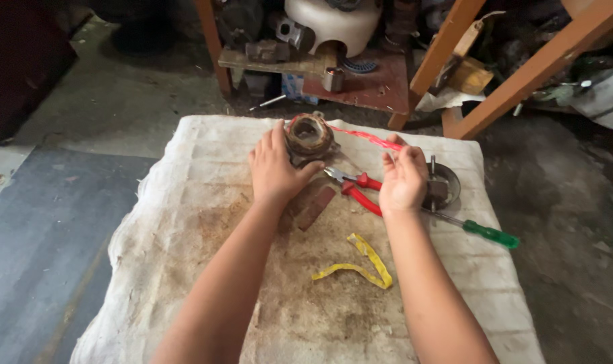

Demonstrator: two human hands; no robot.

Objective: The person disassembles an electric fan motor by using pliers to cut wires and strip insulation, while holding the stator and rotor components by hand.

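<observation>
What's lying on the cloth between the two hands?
In the head view, red-handled pliers lie between the left hand and right hand, with a red strip stretched above.

Head view. The left hand (274,170) steadied a round wound coil (309,137) on a stained cloth-covered table (185,222); the right hand (403,180) pinched a red strip (367,137) running taut from the coil. Red-handled pliers (358,187), a green-handled screwdriver (480,230), a round metal plate (445,185) and a yellow strip (364,264) lay on the cloth.
</observation>
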